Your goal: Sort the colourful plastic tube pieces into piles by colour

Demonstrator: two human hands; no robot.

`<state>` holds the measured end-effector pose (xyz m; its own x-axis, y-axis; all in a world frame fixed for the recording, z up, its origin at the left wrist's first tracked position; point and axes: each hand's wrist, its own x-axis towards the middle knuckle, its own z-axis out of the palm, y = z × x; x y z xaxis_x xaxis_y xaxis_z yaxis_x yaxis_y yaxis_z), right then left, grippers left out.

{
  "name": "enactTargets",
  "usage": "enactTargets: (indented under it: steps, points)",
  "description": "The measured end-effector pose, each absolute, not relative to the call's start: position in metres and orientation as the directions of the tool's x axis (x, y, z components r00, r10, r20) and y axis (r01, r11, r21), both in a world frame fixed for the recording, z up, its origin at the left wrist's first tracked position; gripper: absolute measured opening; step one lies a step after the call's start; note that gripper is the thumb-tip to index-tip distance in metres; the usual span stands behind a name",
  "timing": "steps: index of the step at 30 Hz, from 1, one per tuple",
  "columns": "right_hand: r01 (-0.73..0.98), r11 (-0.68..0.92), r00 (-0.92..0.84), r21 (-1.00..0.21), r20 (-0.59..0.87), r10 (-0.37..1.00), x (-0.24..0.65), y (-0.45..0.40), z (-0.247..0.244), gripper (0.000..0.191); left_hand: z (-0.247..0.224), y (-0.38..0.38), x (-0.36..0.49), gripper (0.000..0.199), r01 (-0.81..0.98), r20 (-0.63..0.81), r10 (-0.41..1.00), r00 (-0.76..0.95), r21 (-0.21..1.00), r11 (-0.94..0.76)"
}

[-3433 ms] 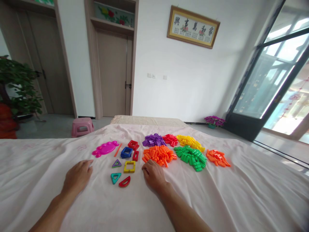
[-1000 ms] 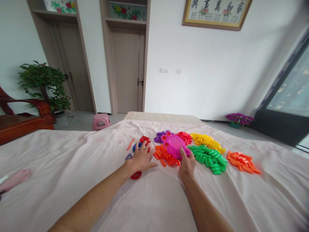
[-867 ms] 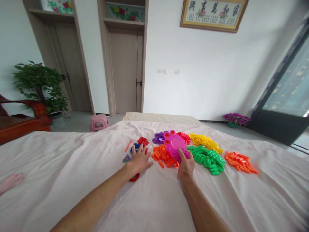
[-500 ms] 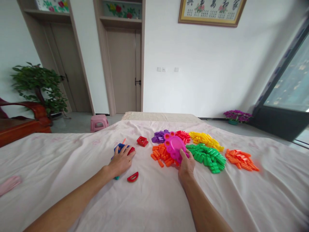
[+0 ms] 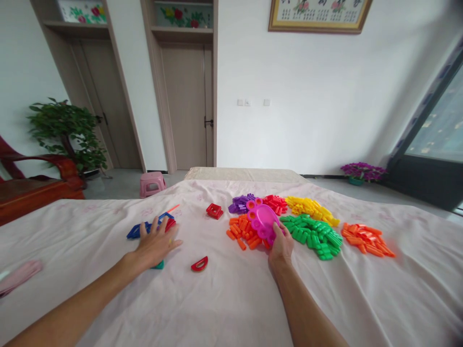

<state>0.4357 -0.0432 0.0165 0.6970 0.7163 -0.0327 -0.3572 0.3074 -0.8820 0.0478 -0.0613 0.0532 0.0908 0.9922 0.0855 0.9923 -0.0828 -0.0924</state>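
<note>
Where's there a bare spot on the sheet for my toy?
The sheet is bare between the red half-circle and the right hand, and between the forearms. A narrower gap separates the red squares from the purple pile. It's crowded around the pink tray, where coloured piles bunch together, and under the left hand.

half-ring (image 5: 199,263): before frames (image 5: 214,211) | tube piles (image 5: 314,237): right | loose pieces (image 5: 134,232): left | all: on cloth (image 5: 231,303)

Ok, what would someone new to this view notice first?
Probably the bright magenta plastic tray with round lobes, held up in the right hand over the loose orange plastic pieces. Next, the big heap of green plastic pieces just right of it, then the left hand, spread over blue and red shapes on the pale cloth.
</note>
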Motion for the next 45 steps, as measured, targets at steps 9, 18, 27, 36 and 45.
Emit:
enactTargets:
  steps: [9,18,27,36,45]
  points:
    - [-0.404,0.302,0.683,-0.863,-0.065,0.728,0.434,-0.048,0.025,0.042,0.033,-0.116,0.154,0.069,0.718,0.037,0.726,0.687,0.124,-0.685]
    - [-0.372,0.323,0.702,-0.87,-0.036,0.712,0.439,-0.044,0.017,0.04,0.019,-0.075,0.088,0.053,0.967,0.182,0.95,0.253,-0.084,-0.241]
    - [-0.42,0.327,0.683,-0.847,-0.057,0.729,0.441,-0.043,0.016,0.038,0.048,-0.017,0.16,0.072,0.904,0.292,0.856,0.427,-0.133,-0.406]
    - [-0.664,0.363,0.526,-0.654,-0.064,0.848,0.456,-0.048,0.031,0.042,0.049,0.065,0.195,0.03,0.869,0.199,0.847,0.493,-0.157,-0.469]
    - [-0.612,0.423,0.588,-0.668,-0.027,0.808,0.484,-0.041,0.029,0.034,0.038,0.029,0.127,0.031,0.938,0.233,0.913,0.334,-0.175,-0.298]
